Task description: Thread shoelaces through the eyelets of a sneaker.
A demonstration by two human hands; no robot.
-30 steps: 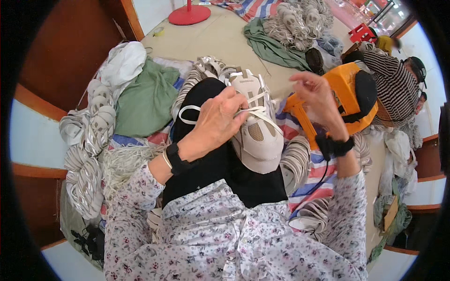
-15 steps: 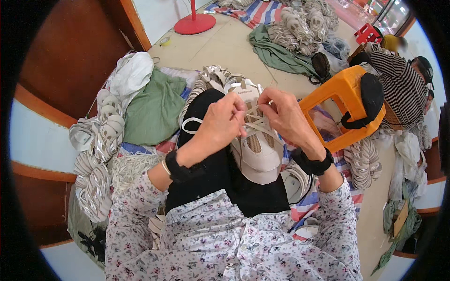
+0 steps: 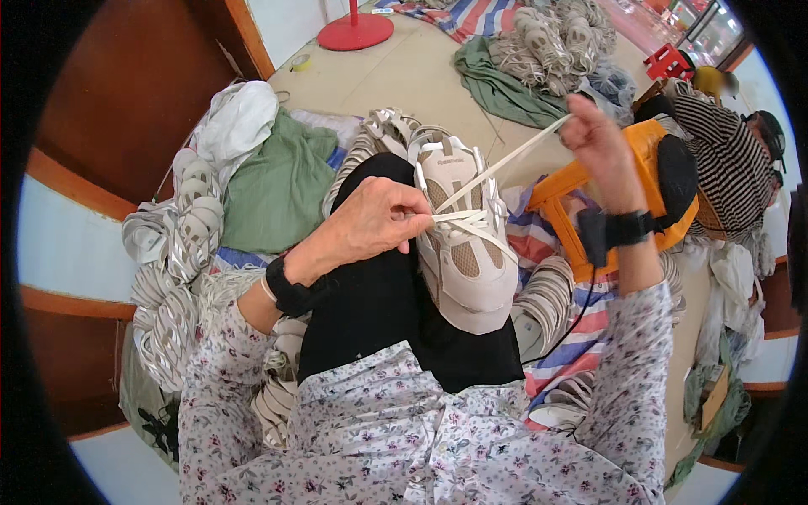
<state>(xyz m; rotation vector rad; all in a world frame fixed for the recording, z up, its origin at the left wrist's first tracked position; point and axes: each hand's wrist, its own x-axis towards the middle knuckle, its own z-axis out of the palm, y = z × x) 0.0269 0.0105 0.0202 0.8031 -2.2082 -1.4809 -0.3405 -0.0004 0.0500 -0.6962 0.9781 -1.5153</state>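
A cream and beige sneaker (image 3: 472, 299) rests on my black-clad lap, its toe pointing toward me. My left hand (image 3: 364, 225) is closed in a pinch on a cream shoelace beside the sneaker's left edge. Raised to the upper right, my right hand (image 3: 601, 156), somewhat blurred, grips the end of a shoelace (image 3: 507, 162). That length runs taut from the sneaker's eyelets up to my fingers. More lace crosses the front of the shoe between the eyelet rows.
An orange plastic stool (image 3: 559, 187) stands at right, near my right forearm. Stacked shoe parts (image 3: 543, 303) lie on striped sheeting around my legs. Green cloth (image 3: 282, 194) lies at left. Farther off are a red round stand base (image 3: 355, 32) and a person in a striped top (image 3: 730, 156).
My right hand has moved up and right, away from the sneaker, drawing the lace out straight. My left hand has shifted slightly down and left, still beside the shoe.
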